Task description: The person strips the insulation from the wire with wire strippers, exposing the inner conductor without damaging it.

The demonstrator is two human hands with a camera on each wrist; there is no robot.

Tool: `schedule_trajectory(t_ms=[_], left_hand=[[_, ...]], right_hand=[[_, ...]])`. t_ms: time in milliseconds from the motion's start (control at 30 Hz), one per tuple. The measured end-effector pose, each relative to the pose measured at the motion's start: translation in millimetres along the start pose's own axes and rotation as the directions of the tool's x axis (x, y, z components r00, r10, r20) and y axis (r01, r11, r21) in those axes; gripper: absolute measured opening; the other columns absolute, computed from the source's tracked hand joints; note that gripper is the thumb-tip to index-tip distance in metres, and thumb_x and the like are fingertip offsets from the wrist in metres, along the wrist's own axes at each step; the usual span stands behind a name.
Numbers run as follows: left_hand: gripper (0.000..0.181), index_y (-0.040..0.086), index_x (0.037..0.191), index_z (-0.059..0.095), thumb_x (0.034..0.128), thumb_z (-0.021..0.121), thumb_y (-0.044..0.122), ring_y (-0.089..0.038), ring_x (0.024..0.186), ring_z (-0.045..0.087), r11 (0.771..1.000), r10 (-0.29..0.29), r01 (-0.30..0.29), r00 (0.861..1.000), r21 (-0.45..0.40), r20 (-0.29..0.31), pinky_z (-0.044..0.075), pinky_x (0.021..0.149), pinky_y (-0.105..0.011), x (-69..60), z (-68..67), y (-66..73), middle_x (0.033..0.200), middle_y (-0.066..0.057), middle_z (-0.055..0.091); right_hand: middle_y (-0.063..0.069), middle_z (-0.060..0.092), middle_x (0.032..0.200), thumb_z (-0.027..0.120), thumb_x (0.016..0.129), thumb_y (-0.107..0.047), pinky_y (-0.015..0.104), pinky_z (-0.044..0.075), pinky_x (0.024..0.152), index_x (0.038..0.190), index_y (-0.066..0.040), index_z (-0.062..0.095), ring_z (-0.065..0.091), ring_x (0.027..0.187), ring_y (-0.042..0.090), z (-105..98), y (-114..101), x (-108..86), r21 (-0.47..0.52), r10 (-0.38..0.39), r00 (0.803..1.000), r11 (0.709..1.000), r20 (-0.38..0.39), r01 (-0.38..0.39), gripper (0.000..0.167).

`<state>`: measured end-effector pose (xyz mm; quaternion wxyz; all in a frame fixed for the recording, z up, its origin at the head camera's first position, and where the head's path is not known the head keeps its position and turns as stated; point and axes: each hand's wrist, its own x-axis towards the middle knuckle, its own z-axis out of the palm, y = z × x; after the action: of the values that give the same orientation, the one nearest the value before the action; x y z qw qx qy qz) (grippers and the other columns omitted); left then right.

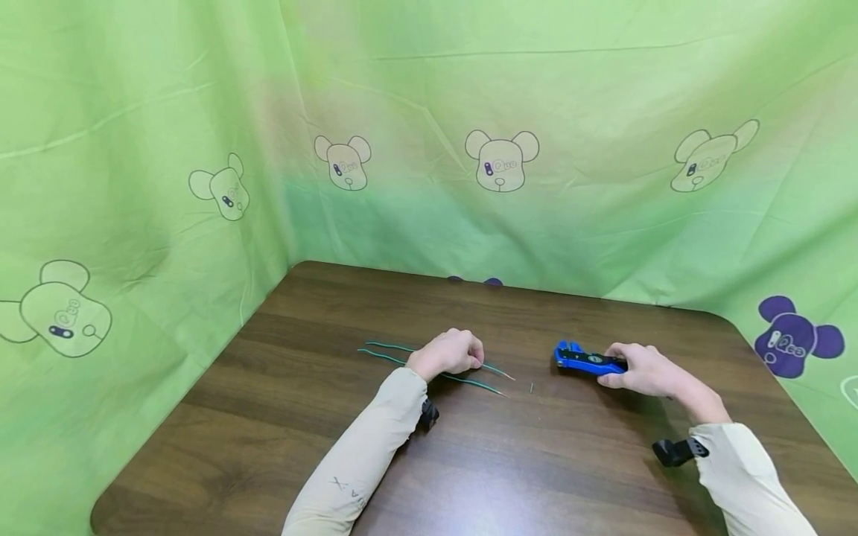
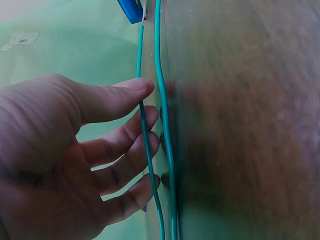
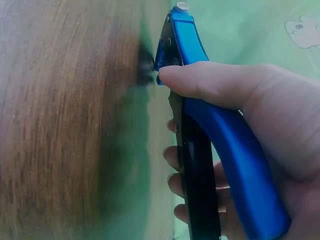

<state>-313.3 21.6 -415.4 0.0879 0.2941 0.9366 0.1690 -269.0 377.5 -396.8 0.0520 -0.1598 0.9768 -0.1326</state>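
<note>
Two thin green wires lie side by side at mid-table, each with a bare copper tip at its right end. My left hand (image 1: pixel 452 352) pinches the farther wire (image 1: pixel 496 370) between thumb and fingers; its stripped end shows above the thumb (image 2: pixel 145 89) in the left wrist view. Just beside the fingertips runs the nearer wire (image 2: pixel 167 130), apart from the thumb. On the right, my right hand (image 1: pixel 642 368) grips a blue and black wire stripper (image 1: pixel 590 362) by its handles, thumb (image 3: pixel 182 80) near the head. The stripper's head points left; its handle ends are partly hidden by the palm.
A short green piece of insulation (image 1: pixel 532 387) lies on the brown wooden table (image 1: pixel 268 417), between the wire tips and the stripper. Green printed curtains (image 1: pixel 415 97) hang behind the table and along its left side.
</note>
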Motion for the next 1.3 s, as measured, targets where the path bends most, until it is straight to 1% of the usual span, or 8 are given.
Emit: schedule_trajectory(t_ms=[100, 233, 500, 600, 767, 1000, 1200, 1300], left_hand=[[0.007, 0.024, 0.09, 0.073, 0.0934, 0.067, 0.024, -0.008, 0.082, 0.057, 1.0, -0.002, 0.002, 1.0, 0.008, -0.003, 0.046, 0.074, -0.023, -0.9, -0.7, -1.0, 0.09, 0.009, 0.068], [0.007, 0.024, 0.088, 0.072, 0.093, 0.067, 0.024, -0.008, 0.081, 0.058, 1.0, -0.004, 0.004, 1.0, 0.016, -0.008, 0.047, 0.074, -0.024, -1.8, -1.4, -3.1, 0.09, 0.009, 0.069], [0.007, 0.025, 0.088, 0.071, 0.0932, 0.067, 0.024, -0.008, 0.082, 0.057, 1.0, -0.011, 0.011, 1.0, 0.011, -0.005, 0.047, 0.075, -0.024, -2.8, -1.6, -4.3, 0.09, 0.008, 0.068], [0.007, 0.025, 0.088, 0.071, 0.0938, 0.067, 0.026, -0.008, 0.081, 0.057, 1.0, -0.012, 0.012, 1.0, 0.0, -0.003, 0.046, 0.073, -0.023, -3.1, -4.7, -5.7, 0.088, 0.009, 0.067], [0.01, 0.023, 0.092, 0.071, 0.0961, 0.063, 0.029, -0.007, 0.078, 0.058, 1.0, -0.003, 0.002, 1.0, -0.028, -0.029, 0.046, 0.072, -0.023, -5.0, -16.0, -11.5, 0.084, 0.01, 0.065], [0.018, 0.019, 0.102, 0.073, 0.0988, 0.059, 0.028, -0.007, 0.073, 0.057, 0.999, 0.037, -0.035, 0.997, 0.017, -0.073, 0.045, 0.068, -0.023, -10.0, -31.8, -22.5, 0.083, 0.01, 0.067], [0.023, 0.015, 0.109, 0.072, 0.1012, 0.055, 0.028, -0.009, 0.072, 0.056, 0.999, 0.04, -0.039, 0.997, 0.026, -0.061, 0.045, 0.067, -0.025, -18.3, -45.3, -31.7, 0.09, 0.005, 0.069], [0.024, 0.013, 0.109, 0.072, 0.1014, 0.054, 0.027, -0.01, 0.073, 0.057, 0.998, 0.041, -0.037, 0.997, 0.051, -0.071, 0.046, 0.068, -0.027, -22.1, -55.3, -35.9, 0.091, 0.003, 0.069]], right_hand=[[0.018, 0.069, 0.102, 0.079, 0.079, -0.038, 0.045, 0.05, 0.075, 0.108, 0.001, 0.062, 0.063, 0.091, 0.034, -0.7, -1.3, 1.1, -0.008, -0.014, 1.0, 1.0, 0.015, 0.014, 0.051], [0.027, 0.067, 0.109, 0.081, 0.078, -0.034, 0.057, 0.049, 0.084, 0.109, 0.004, 0.061, 0.062, 0.102, 0.045, 0.0, -1.8, 3.3, -0.008, -0.031, 0.998, 0.999, 0.046, 0.031, 0.053], [0.026, 0.067, 0.104, 0.08, 0.078, -0.028, 0.054, 0.05, 0.081, 0.109, 0.007, 0.061, 0.064, 0.096, 0.041, 0.3, -1.3, 4.0, 0.007, -0.034, 0.997, 0.999, 0.075, 0.034, 0.05], [0.02, 0.069, 0.1, 0.078, 0.082, -0.029, 0.049, 0.052, 0.078, 0.112, 0.004, 0.063, 0.065, 0.093, 0.035, -4.1, -3.6, 3.6, 0.033, -0.036, 0.998, 0.999, 0.045, 0.034, 0.047], [0.006, 0.069, 0.095, 0.069, 0.091, -0.03, 0.037, 0.05, 0.073, 0.112, -0.003, 0.065, 0.063, 0.087, 0.02, -14.4, -12.3, 1.9, 0.076, -0.052, 0.997, 0.995, -0.059, 0.057, 0.035], [0.002, 0.071, 0.096, 0.063, 0.096, -0.031, 0.035, 0.05, 0.074, 0.107, -0.01, 0.066, 0.064, 0.089, 0.018, -19.6, -24.3, 0.4, 0.091, -0.058, 0.997, 0.994, -0.052, 0.063, 0.024], [-0.001, 0.071, 0.092, 0.064, 0.095, -0.027, 0.032, 0.049, 0.072, 0.103, -0.012, 0.067, 0.064, 0.086, 0.014, -25.2, -27.7, -0.7, 0.05, -0.064, 0.994, 0.996, -0.084, 0.069, 0.018], [-0.002, 0.071, 0.092, 0.064, 0.094, -0.026, 0.032, 0.049, 0.071, 0.103, -0.011, 0.067, 0.064, 0.084, 0.013, -30.3, -28.2, 0.4, 0.028, -0.07, 0.993, 0.997, -0.097, 0.073, 0.017]])
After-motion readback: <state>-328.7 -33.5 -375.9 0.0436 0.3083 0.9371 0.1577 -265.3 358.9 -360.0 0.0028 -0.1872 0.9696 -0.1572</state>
